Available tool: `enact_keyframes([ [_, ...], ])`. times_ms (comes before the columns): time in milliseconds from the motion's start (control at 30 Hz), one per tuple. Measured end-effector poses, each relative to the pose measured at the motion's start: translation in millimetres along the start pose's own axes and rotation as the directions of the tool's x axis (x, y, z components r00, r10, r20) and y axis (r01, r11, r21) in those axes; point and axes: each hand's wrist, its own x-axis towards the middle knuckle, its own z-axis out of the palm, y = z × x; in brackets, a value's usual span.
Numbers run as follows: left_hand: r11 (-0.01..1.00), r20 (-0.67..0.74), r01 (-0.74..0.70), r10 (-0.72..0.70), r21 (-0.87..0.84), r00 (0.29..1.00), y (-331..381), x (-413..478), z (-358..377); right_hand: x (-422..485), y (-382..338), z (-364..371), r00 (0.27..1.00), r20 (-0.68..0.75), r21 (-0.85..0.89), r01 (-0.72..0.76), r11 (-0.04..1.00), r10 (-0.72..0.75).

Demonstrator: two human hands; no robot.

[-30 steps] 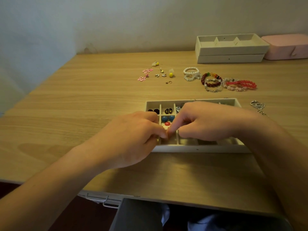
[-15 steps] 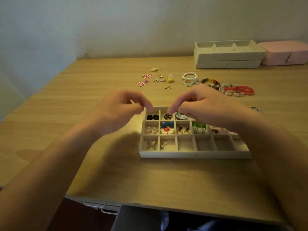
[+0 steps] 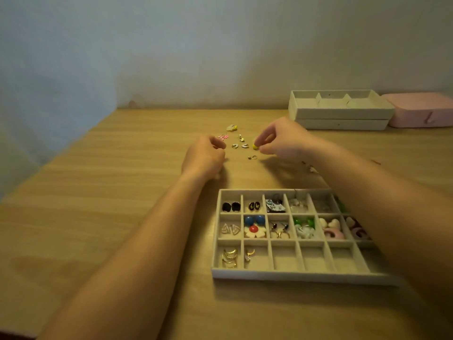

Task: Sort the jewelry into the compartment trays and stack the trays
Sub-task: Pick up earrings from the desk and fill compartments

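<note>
A grey compartment tray (image 3: 294, 274) lies near me, with earrings in its back and middle rows and in the two leftmost front cells. Loose small earrings lie beyond it: a pink flower pair (image 3: 222, 137), a white-yellow piece (image 3: 231, 127), two white curved studs (image 3: 239, 145) and a small ring piece (image 3: 252, 157). My right hand (image 3: 282, 141) pinches a yellow bead earring (image 3: 255, 146) between thumb and forefinger. My left hand (image 3: 204, 157) is curled beside the pink pair, touching the table; whether it holds anything is hidden.
Two stacked empty grey trays (image 3: 340, 119) stand at the back right by the wall, with a pink box (image 3: 421, 111) beside them. My right forearm hides the bracelets and the tray's right cells. The table's left edge runs diagonally.
Both hands left the compartment tray and reached forward to the loose earrings. My right fingers closed on the yellow bead earring. The view tilted so the tray sits lower.
</note>
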Motion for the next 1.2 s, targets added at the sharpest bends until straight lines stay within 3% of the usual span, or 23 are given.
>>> enact_keyframes([
  [200, 0.999, -0.099, -0.053, 0.053, 0.004, 0.994, -12.8, 2.5, -4.1, 16.5, -0.8, 14.0, 0.995, 0.074, -0.137, 0.073, 0.988, -0.063],
  [567, 0.986, -0.086, -0.166, 0.167, 0.014, 0.982, -5.9, -17.2, -8.9, 13.8, -12.8, 25.8, 0.993, 0.110, -0.374, 0.090, 0.923, -0.053],
  [633, 0.975, -0.064, -0.220, 0.218, -0.027, 0.974, 1.0, -24.8, -13.3, 2.8, -18.8, 17.2, 0.996, 0.061, -0.238, 0.081, 0.968, -0.068],
  [733, 0.934, 0.013, -0.273, 0.283, -0.229, 0.959, 16.3, -41.0, -21.2, -31.4, -28.8, -0.6, 0.997, -0.040, 0.212, 0.078, 0.974, -0.071],
  [800, 0.889, 0.150, -0.255, 0.331, -0.381, 0.932, 28.0, -53.5, -28.7, -60.3, -29.6, -8.4, 0.998, -0.038, 0.514, 0.064, 0.855, -0.052],
  [900, 0.832, 0.298, -0.245, 0.429, -0.498, 0.852, 39.8, -66.4, -35.0, -95.8, -21.1, -14.2, 1.000, 0.023, 0.819, -0.011, 0.574, -0.015],
  [967, 0.814, 0.330, -0.256, 0.469, -0.522, 0.819, 44.1, -72.5, -34.5, -107.7, -17.5, -15.8, 1.000, 0.024, 0.868, -0.016, 0.497, -0.011],
  [1200, 0.682, 0.231, -0.262, 0.541, -0.683, 0.809, 51.7, -81.6, -33.5, -123.3, -26.1, -8.7, 0.980, -0.199, 0.879, 0.179, 0.442, -0.003],
])
